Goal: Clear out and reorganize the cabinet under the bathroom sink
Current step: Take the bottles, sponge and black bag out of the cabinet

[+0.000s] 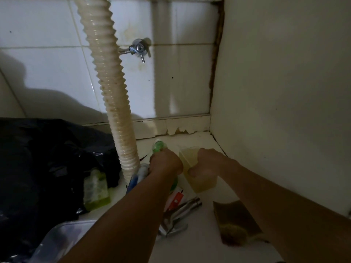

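Both hands grasp: left grip around green bottle, right grip clasping seemingly yellowish container.

Inside the cabinet under the sink, a ribbed corrugated drain hose drops from 12 o'clock to the cabinet floor at centre, in front of the tiled back wall. A metal shut-off valve juts from the wall just right of the hose. A crumpled black plastic bag fills 9 o'clock, with a small clear bottle of yellow-green liquid against its right edge. A chrome metal fitting lies at 6 o'clock; a brown flat pad rests at 4 o'clock near the side panel.
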Action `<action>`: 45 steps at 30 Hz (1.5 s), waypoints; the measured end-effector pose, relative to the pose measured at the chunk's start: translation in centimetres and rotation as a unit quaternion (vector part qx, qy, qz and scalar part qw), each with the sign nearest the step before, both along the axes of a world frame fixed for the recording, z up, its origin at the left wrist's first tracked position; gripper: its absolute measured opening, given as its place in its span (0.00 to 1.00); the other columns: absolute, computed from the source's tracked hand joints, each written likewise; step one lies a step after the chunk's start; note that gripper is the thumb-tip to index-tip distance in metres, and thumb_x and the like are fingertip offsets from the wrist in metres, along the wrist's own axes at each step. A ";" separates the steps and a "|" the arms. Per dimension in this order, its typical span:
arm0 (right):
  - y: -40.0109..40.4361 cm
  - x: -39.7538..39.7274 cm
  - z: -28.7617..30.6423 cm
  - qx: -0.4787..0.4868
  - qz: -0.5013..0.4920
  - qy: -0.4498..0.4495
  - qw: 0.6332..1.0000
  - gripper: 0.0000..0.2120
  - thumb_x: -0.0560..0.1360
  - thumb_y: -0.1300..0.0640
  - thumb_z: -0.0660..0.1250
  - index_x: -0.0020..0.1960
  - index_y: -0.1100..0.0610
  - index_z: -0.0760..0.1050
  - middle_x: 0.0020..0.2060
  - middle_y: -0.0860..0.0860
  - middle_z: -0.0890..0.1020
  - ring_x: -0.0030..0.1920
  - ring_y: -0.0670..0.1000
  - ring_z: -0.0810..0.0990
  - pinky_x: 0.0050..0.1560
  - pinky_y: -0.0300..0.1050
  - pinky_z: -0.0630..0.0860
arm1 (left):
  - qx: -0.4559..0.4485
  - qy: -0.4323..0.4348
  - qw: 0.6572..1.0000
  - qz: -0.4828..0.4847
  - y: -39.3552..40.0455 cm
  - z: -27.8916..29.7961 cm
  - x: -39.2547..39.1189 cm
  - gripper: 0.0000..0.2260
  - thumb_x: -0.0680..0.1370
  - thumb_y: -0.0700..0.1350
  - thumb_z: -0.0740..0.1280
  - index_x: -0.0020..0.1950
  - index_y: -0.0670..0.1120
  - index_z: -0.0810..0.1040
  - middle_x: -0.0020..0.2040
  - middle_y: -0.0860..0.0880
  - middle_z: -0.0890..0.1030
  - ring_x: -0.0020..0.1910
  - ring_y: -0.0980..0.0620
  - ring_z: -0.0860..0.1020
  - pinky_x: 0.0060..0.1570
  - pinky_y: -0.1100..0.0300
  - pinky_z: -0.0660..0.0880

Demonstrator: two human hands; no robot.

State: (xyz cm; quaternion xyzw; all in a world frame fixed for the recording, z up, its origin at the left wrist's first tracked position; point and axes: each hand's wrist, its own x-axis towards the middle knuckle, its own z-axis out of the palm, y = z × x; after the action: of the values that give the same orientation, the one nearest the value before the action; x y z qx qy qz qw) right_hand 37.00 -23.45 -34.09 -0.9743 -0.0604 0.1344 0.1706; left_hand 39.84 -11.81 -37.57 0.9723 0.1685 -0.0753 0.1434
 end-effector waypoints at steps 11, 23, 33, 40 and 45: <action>-0.5 0.3 -0.7 0.029 0.009 -0.021 0.999 0.21 0.72 0.49 0.69 0.59 0.59 0.69 0.35 0.47 0.70 0.33 0.46 0.72 0.29 0.37 0.68 | -0.319 0.006 0.944 0.085 0.6 3.1 -0.1 0.25 0.74 0.42 0.69 0.67 0.37 0.65 0.55 0.40 0.73 0.51 0.44 0.76 0.46 0.56 0.75; -0.8 -2.2 -2.4 0.147 -0.126 -0.078 0.978 0.40 0.74 0.45 0.65 0.75 0.63 0.50 0.64 0.60 0.72 0.61 0.59 0.75 0.53 0.49 0.74 | -0.626 -0.075 0.774 0.056 3.5 8.4 -5.4 0.22 0.74 0.41 0.71 0.65 0.39 0.67 0.52 0.40 0.77 0.49 0.42 0.80 0.43 0.51 0.78; -2.1 -11.3 1.1 0.645 -0.272 -0.040 0.713 0.29 0.62 0.42 0.69 0.56 0.60 0.73 0.51 0.58 0.76 0.48 0.56 0.74 0.41 0.45 0.70 | -0.725 -0.137 0.675 0.007 4.1 7.7 -17.4 0.29 0.65 0.37 0.70 0.65 0.38 0.69 0.55 0.37 0.75 0.52 0.39 0.78 0.46 0.46 0.80; -1.8 -20.3 1.7 0.844 -0.157 0.204 0.470 0.07 0.73 0.65 0.64 0.50 0.58 0.73 0.46 0.56 0.78 0.46 0.54 0.77 0.46 0.45 0.75 | -0.722 -0.125 0.681 -0.005 3.6 8.3 -26.2 0.21 0.65 0.35 0.67 0.58 0.39 0.72 0.45 0.40 0.80 0.43 0.43 0.82 0.48 0.48 0.80; -3.8 -23.5 0.5 0.762 -0.099 0.206 0.605 0.10 0.73 0.66 0.65 0.53 0.58 0.72 0.50 0.54 0.79 0.51 0.55 0.78 0.42 0.44 0.78 | -0.759 -0.116 0.641 0.001 3.5 5.8 -29.8 0.13 0.71 0.37 0.67 0.54 0.42 0.80 0.51 0.43 0.84 0.44 0.49 0.82 0.48 0.53 0.79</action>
State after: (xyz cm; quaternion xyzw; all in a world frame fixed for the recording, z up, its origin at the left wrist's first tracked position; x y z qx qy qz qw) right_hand 13.47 -27.22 -33.56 -0.4382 -0.0071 0.2188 0.8718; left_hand 10.07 -8.28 -31.72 0.5226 0.0347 -0.0632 0.8495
